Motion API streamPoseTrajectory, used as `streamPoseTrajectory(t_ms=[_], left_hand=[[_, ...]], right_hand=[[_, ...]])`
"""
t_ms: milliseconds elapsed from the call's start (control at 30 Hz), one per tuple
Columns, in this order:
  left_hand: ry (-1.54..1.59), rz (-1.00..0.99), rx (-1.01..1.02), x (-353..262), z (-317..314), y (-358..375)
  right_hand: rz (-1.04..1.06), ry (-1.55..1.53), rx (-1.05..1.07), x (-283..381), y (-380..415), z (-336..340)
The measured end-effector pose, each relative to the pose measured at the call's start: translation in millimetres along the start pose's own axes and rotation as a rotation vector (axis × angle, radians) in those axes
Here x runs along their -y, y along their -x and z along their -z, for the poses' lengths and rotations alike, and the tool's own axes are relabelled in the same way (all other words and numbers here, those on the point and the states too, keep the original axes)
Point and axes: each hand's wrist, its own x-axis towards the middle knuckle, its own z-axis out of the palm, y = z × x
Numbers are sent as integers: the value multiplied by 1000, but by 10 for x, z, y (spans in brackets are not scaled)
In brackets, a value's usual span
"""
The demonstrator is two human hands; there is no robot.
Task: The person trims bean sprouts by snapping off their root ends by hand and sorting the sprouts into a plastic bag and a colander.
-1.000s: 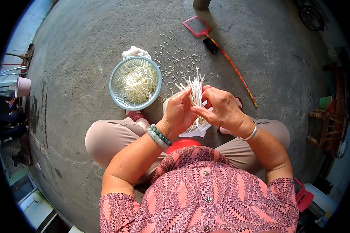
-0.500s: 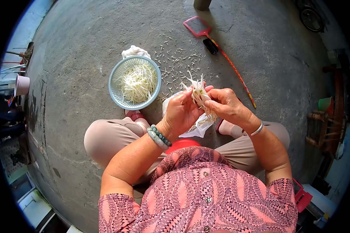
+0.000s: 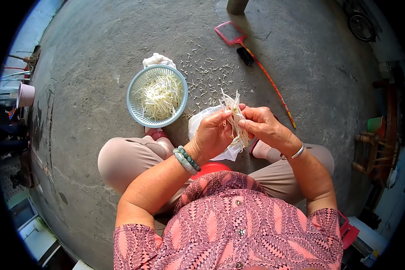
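A bunch of bean sprouts [image 3: 235,118] stands between my two hands, pale stems pointing up and thin roots hanging down. My left hand [image 3: 215,133] is closed around its left side, thumb against the stems. From the right, my right hand [image 3: 266,127] pinches at the sprouts with thumb and forefinger. Beneath my hands lies a white plastic bag [image 3: 198,120], partly covered by them. Ahead and to the left, a light blue plastic basket [image 3: 131,100] holds a heap of bean sprouts [image 3: 162,98]. Small broken bits [image 3: 210,76] are scattered on the floor beside it.
A pink fly swatter [image 3: 269,74] lies on the concrete floor, with a black object [image 3: 245,56] next to it. Behind the basket sits a white crumpled bag [image 3: 158,60]. At the right edge is a wooden chair [image 3: 377,148]; a pink bucket [image 3: 25,95] stands far left.
The bunch is more upright, and my hands have shifted slightly down and right. My right fingers have moved along the sprouts. The head view has shifted a little.
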Motion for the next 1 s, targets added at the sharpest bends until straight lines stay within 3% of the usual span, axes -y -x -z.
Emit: streamPoseTrajectory(t_ms=[67, 267, 400, 600, 800, 1000], left_hand=[[-125, -25, -20, 2, -36, 2], [-256, -68, -75, 69, 16, -28], [-256, -94, -114, 76, -19, -28], [-230, -134, -137, 68, 12, -45], [-205, -116, -166, 72, -14, -26], [-130, -76, -131, -32, -19, 3]], right_hand=[[-8, 5, 7, -2, -7, 7], [273, 306, -57, -171, -75, -64], [182, 493, -159, -39, 17, -132], [444, 758, -344, 76, 52, -192], [530, 729, -370, -99, -30, -129], [324, 426, -350, -34, -2, -87]])
